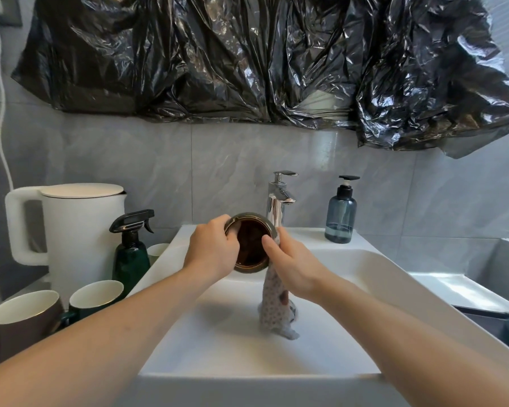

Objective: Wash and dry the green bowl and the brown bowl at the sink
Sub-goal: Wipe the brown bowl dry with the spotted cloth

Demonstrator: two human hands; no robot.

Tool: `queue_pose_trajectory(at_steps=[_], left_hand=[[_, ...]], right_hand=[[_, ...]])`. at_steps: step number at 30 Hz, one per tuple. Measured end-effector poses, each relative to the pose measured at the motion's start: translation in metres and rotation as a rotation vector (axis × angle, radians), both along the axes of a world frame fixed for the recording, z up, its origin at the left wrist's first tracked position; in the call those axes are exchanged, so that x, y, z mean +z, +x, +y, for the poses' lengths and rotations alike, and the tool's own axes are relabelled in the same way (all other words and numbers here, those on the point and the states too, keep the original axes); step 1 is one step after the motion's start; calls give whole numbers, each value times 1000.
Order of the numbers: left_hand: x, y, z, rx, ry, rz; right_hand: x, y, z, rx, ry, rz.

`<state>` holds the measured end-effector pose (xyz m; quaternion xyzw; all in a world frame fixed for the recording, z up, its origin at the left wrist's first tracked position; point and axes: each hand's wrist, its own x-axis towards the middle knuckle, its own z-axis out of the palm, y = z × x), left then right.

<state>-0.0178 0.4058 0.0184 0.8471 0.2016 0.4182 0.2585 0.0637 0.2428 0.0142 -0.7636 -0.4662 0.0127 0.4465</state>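
One brown bowl [252, 243] is held tilted over the far part of the white sink [373, 268], its dark inside turned toward the camera, just in front of the single chrome faucet [278, 201]. Its left rim is gripped by the left hand [213, 251], fingers curled over the edge. The right rim is met by the right hand [291, 264], whose thumb lies against the rim while one patterned cloth [274, 304] is pressed to the bowl's outside and hangs down into the basin. One blue soap dispenser [341, 212] stands at the sink's far right corner. Left of the sink are seen one white kettle [77, 230], one dark green spray bottle [131, 254] and two cups [27, 318].
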Motion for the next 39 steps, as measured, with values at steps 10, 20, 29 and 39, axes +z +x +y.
queue_pose_trajectory(at_steps=[10, 20, 29, 39], left_hand=[[-2, 3, -13, 21, 68, 45], [0, 2, -15, -27, -119, 3], [8, 2, -17, -28, -514, -27], [0, 2, -17, -149, -174, 37]], right_hand=[[6, -2, 0, -19, 104, -81], [2, -4, 4, -5, 162, -40], [1, -8, 5, 82, 101, 86], [9, -3, -2, -124, 143, -41]])
